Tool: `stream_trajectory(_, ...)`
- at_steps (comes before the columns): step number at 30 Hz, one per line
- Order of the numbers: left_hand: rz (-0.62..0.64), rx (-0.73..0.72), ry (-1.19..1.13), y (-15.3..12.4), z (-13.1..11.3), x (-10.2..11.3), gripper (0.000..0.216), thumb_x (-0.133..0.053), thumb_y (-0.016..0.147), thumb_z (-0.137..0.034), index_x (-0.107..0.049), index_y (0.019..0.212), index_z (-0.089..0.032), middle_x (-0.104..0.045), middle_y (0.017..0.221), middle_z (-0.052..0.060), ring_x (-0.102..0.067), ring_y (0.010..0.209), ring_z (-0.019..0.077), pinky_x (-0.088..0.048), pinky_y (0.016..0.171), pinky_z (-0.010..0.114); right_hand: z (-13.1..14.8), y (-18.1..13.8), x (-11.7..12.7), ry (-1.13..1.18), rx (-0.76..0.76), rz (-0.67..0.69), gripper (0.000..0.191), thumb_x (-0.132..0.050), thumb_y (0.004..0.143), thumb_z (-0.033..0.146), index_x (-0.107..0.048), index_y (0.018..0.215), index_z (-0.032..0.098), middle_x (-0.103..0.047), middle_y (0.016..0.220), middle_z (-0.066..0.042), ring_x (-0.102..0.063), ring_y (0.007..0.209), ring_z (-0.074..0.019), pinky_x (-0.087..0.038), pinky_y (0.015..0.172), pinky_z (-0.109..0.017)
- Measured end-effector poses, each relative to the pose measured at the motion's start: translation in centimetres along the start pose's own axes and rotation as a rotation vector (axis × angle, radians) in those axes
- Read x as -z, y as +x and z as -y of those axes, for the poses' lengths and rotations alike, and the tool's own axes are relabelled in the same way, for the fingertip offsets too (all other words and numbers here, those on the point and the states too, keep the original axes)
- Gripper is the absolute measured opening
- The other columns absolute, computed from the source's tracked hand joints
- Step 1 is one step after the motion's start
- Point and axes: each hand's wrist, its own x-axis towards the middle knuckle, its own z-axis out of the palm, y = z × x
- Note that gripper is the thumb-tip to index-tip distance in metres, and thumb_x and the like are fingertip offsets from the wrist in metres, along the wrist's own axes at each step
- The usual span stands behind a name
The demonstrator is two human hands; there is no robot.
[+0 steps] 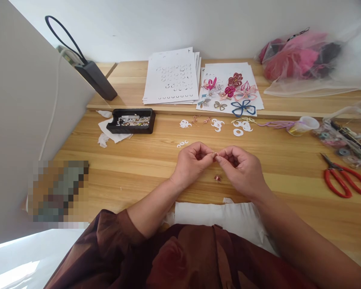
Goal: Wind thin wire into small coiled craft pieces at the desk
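Over the middle of the wooden table, my left hand (pixel 195 162) and my right hand (pixel 240 168) meet at their fingertips. Each thumb and forefinger is pinched, and between them is something tiny and dark that is too small to name. Just below the fingertips lies a small spool of copper-coloured thread or wire (pixel 218 178). A few white paper rings (pixel 182 143) lie beyond my left hand. Farther back are small piles of white paper crescents (pixel 218 125) and a single white ring (pixel 238 132).
A black tray (pixel 132 129) of beads stands at the left. Red-handled pliers (pixel 338 178) lie at the right, near a clear bag (pixel 353 132) of supplies. Behind, a raised shelf holds paper sheets (pixel 171 74), flower ornaments (pixel 243 108) and a black box-shaped device (pixel 98 80).
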Motion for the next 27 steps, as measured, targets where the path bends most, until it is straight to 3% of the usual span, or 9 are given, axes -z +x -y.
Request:
stream_trajectory(8,0.019,-0.01,0.06,-0.1,0.3,0.0,0.017,-0.071,0.081,-0.03,-0.063,0.077,-0.016,-0.068,0.077,0.003,-0.06,0.068,0.0121,-0.047,0.065,0.025,-0.1,0.3,0.6,-0.007,-0.036,0.092,0.011,-0.067,0.086,0.028,-0.063,0.079,0.02,-0.061,0.068,0.002,-0.056,0.055,-0.0102,-0.048,0.045,-0.021)
stream_trajectory(17,-0.025,0.094,-0.177,0.1,0.0,-0.2,0.024,-0.079,0.074,-0.034,-0.065,0.074,-0.015,-0.071,0.074,0.004,-0.064,0.069,0.0123,-0.051,0.069,0.025,-1.7,0.5,0.1,0.085,-0.052,0.054,0.022,-0.072,0.086,0.038,-0.07,0.099,0.02,-0.068,0.079,-0.002,-0.062,0.066,-0.0145,-0.05,0.053,-0.027)
stream_trajectory(21,-0.019,0.113,-0.248,0.1,0.2,-0.3,0.027,-0.082,0.073,-0.036,-0.066,0.076,-0.014,-0.073,0.075,0.005,-0.067,0.07,0.0131,-0.053,0.072,0.026,-1.9,0.5,0.1,0.099,-0.004,-0.001,0.017,-0.075,0.084,0.035,-0.073,0.092,0.02,-0.072,0.08,-0.004,-0.065,0.07,-0.016,-0.053,0.063,-0.03)
stream_trajectory(27,-0.027,0.104,-0.248,0.0,0.3,-0.4,0.026,-0.083,0.074,-0.036,-0.068,0.077,-0.014,-0.074,0.074,0.005,-0.068,0.07,0.0135,-0.055,0.072,0.027,-1.7,0.4,-0.1,0.059,-0.003,-0.053,0.015,-0.076,0.083,0.034,-0.073,0.089,0.02,-0.074,0.08,-0.005,-0.067,0.069,-0.0177,-0.052,0.06,-0.031)
